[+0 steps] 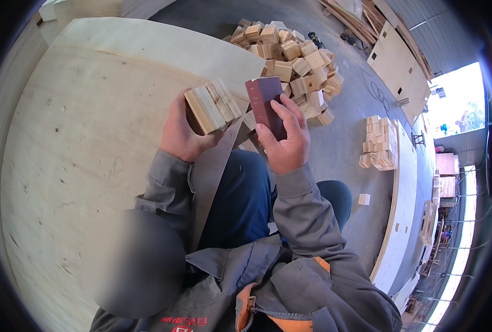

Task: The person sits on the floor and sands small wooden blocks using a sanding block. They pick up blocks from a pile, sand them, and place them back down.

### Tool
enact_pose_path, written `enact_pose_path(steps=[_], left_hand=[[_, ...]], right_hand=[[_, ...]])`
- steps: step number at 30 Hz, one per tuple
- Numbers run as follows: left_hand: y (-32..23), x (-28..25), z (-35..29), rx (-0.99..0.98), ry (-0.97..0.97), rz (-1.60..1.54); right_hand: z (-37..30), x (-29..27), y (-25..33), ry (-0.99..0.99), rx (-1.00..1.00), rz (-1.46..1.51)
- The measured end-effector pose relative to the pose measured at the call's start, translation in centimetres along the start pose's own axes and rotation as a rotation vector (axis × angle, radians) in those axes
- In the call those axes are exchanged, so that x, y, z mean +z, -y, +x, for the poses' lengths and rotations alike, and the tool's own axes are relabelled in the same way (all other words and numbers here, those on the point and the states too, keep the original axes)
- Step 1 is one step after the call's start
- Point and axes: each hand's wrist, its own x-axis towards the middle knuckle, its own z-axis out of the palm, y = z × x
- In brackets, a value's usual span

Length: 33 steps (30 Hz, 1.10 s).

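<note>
My left hand (182, 130) is closed around a pale wooden block (212, 106) with layered grain. It holds the block tilted above the right edge of a large plywood sheet (91, 127). Just to the right, my right hand (287, 133) grips a dark red, flat-faced sanding block (266, 105), thumb on the near side and fingers along its right edge. A narrow gap separates the two blocks. My left palm and part of the wooden block's underside are hidden.
Beyond my right hand, many loose wooden blocks (301, 66) lie heaped on the grey floor. Farther right stand a neat stack of blocks (379, 143) and a single block (364, 199), beside a long pale board (392, 232). A holed panel (399, 69) leans at the back right.
</note>
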Motion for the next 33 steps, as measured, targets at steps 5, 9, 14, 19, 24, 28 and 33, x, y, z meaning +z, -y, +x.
enact_pose_path(steps=[5,9,14,19,24,28,33], left_hand=[[-2.3,0.3,-0.3,0.257,-0.11,0.357],[-2.3,0.6,0.0,0.353,-0.256,0.654],[-3.5,0.6,-0.7,0.269,-0.086,0.571],[-2.6,0.5,-0.8,0.383,-0.06,0.499],[-2.2,1.1,-0.9,0.307,-0.148,0.387],[-0.4,1.4,-1.0,0.123,-0.189,0.15],[-0.3,0.9,-1.2,0.094,-0.177,0.291]], right_hand=[[-0.2,-0.2,0.0,0.016,0.019,0.028],[-0.5,0.1,0.3,0.038,0.056,0.05],[-0.5,0.2,0.1,0.036,0.081,0.058],[-0.7,0.0,0.3,0.026,0.107,0.094],[-0.6,-0.6,0.8,0.011,0.065,0.094],[-0.4,-1.3,2.3,0.038,0.027,0.071],[-0.2,-2.3,5.7,0.147,-0.145,-0.024]])
